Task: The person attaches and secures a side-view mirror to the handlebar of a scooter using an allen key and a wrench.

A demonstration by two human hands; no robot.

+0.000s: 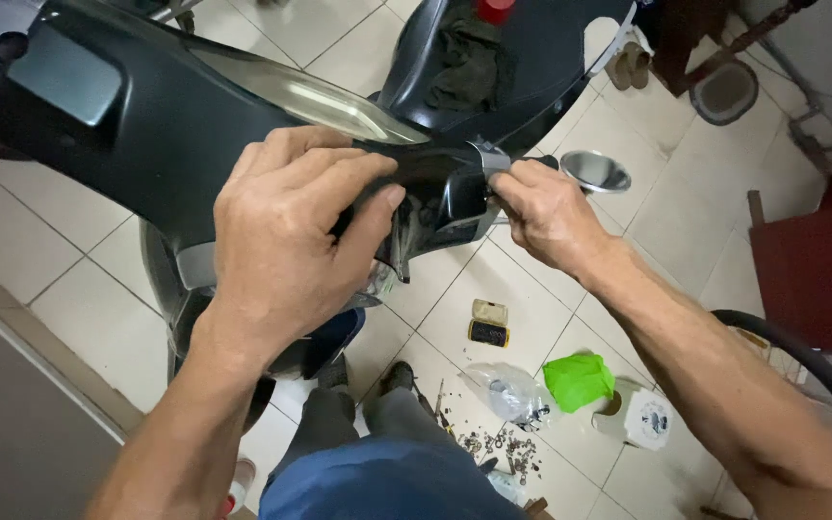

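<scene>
A large dark blue-grey scooter body panel (137, 125) with a clear headlight lens (325, 101) fills the upper left. My left hand (291, 236) grips the panel's lower edge from above, fingers curled over it. My right hand (546, 212) pinches a small grey tab (490, 159) at the panel's right end, next to a dark handlebar cover (455, 197). The scooter's black seat area (503, 67), with a dark rag on it, lies beyond.
On the white tiled floor lie a small black-and-tan box (488, 323), a clear plastic bag of screws (512, 390), loose screws (507, 453), a green cloth (580, 378), a metal funnel (596, 170), sandals (628, 65), and a black hose (811, 361). A dark red cabinet (820, 260) stands right.
</scene>
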